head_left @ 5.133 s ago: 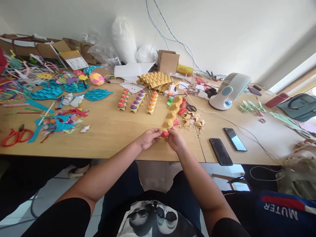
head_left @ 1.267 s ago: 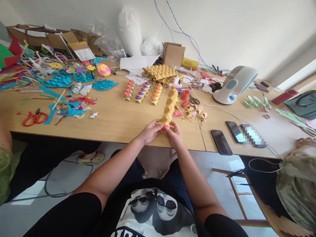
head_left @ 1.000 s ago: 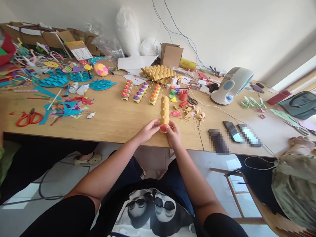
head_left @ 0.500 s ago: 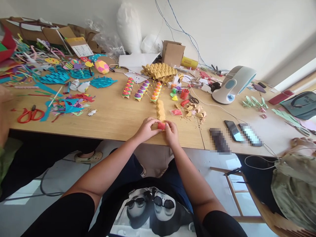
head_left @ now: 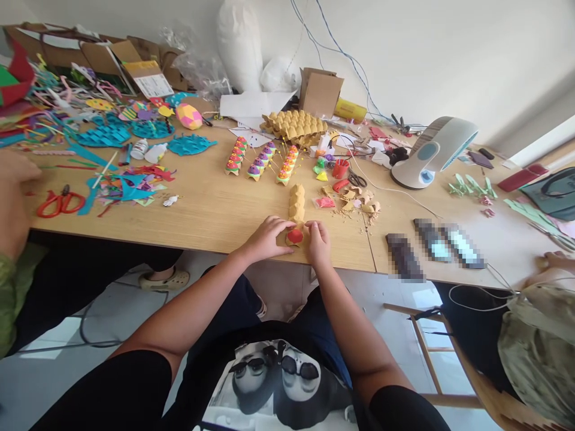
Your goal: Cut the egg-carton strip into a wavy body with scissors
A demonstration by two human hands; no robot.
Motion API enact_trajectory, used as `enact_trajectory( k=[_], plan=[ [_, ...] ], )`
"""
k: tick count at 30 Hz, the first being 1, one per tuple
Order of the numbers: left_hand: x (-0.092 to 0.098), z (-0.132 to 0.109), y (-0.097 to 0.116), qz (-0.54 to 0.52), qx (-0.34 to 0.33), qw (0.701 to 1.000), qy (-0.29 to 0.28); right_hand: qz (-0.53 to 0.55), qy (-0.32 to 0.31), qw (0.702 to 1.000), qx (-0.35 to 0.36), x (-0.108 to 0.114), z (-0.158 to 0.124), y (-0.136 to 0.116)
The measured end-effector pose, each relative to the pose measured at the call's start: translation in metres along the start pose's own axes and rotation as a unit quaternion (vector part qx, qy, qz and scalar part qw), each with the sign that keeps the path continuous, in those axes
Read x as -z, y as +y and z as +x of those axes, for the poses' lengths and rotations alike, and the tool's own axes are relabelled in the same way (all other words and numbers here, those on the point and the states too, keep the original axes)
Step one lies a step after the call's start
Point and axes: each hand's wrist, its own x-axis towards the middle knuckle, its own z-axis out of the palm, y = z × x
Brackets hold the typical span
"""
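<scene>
A narrow yellowish egg carton strip (head_left: 296, 200) lies lengthwise on the table before me. A patch of red modelling clay (head_left: 294, 237) covers the bump at its near end. My left hand (head_left: 271, 238) grips that end from the left, thumb low and forefinger above the red patch. On the other side, my right hand (head_left: 318, 240) is closed, its fingertips at the strip's right edge. Just beyond stand decorated strips: a red and green one (head_left: 236, 157), a purple one (head_left: 261, 160) and an orange one (head_left: 288, 165). A packet of red clay (head_left: 324, 203) lies right of the strip.
Torn carton scraps (head_left: 359, 200) and dark-handled scissors (head_left: 357, 179) lie to the right, with phones (head_left: 431, 239) and a fan (head_left: 433, 152) beyond. Orange scissors (head_left: 60, 202) and paper scraps (head_left: 130, 182) are at left. A co-worker's hand (head_left: 13, 191) reaches in there.
The red clay was between the fingers of both hands; now it shows uncovered on the strip's near bump. My hands have drawn slightly apart. The view has shifted a little.
</scene>
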Motion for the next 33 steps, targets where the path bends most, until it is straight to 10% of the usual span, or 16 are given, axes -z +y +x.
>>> enact_trajectory(
  k=[6, 12, 19, 33],
  plan=[
    [-0.002, 0.002, 0.001, 0.039, -0.005, 0.999, -0.003, 0.094, -0.004, 0.993, -0.065, 0.005, 0.001, -0.008],
    [0.001, -0.001, 0.002, 0.024, -0.006, 0.999, 0.041, -0.059, -0.115, 0.992, 0.01, 0.033, 0.002, -0.03],
    [0.002, -0.003, 0.001, 0.029, -0.026, 0.996, 0.075, 0.049, -0.229, 0.964, -0.128, 0.029, 0.003, -0.036],
    [0.001, -0.003, 0.002, 0.054, -0.034, 0.996, 0.06, 0.106, -0.216, 0.961, -0.134, 0.013, -0.004, -0.028]
  ],
)
